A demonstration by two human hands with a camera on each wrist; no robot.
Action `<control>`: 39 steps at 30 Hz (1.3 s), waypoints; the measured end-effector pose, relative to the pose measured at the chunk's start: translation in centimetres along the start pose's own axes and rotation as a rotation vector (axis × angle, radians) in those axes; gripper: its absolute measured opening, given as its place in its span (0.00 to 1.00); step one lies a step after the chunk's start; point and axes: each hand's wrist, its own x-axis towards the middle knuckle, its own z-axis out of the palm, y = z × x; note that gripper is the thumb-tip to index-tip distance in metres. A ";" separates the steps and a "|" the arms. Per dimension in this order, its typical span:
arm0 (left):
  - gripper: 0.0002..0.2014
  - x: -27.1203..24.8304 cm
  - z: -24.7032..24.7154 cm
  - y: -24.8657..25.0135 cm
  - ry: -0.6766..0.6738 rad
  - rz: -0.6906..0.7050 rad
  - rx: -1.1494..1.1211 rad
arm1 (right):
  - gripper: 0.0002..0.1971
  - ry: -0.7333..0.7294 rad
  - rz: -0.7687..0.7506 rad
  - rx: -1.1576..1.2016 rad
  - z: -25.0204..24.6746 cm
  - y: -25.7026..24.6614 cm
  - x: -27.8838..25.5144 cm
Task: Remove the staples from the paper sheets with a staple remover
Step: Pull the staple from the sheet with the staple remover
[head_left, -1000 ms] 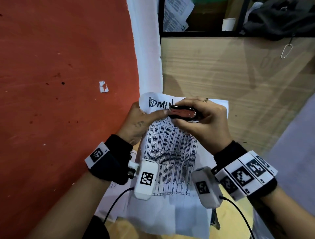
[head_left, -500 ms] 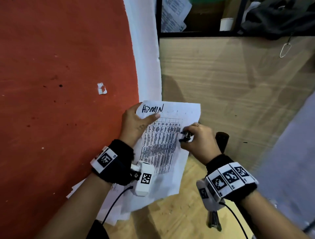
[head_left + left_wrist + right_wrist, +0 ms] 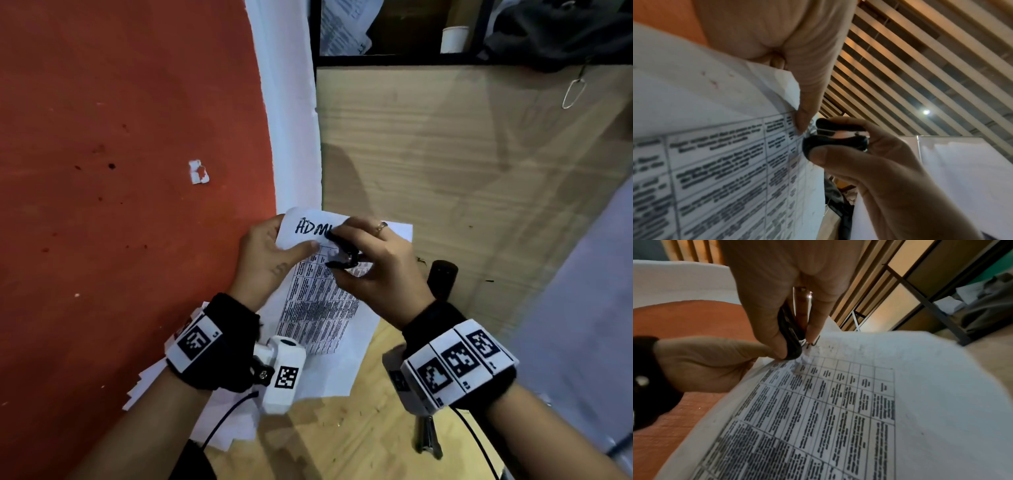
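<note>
A white paper sheet (image 3: 318,308) with a printed table and handwritten "ADMIN" at its top is held up in the air. My left hand (image 3: 270,260) pinches its top left corner, thumb on the front (image 3: 807,100). My right hand (image 3: 373,270) grips a black staple remover (image 3: 342,257) between thumb and fingers. The staple remover (image 3: 836,141) has its metal claws at the sheet's top left corner, next to my left thumb. In the right wrist view the staple remover (image 3: 791,337) touches the crumpled paper sheet (image 3: 859,402) there; I cannot make out a staple for sure.
A loose pile of white sheets (image 3: 222,421) lies under my left wrist, on a wooden table (image 3: 342,438) edge beside the red floor (image 3: 120,205). A black cylinder (image 3: 442,277) and a dark metal tool (image 3: 428,438) lie on the wood near my right wrist. A paper scrap (image 3: 198,171) lies on the floor.
My right hand, which had pulled back down to the sheet's right side half a second ago, has moved up left again and brought the staple remover to the top left corner.
</note>
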 end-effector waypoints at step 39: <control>0.11 0.0 -1.1 3.1 -0.251 -0.211 -0.222 | 0.13 0.041 -0.170 -0.131 -0.5 -1.4 1.3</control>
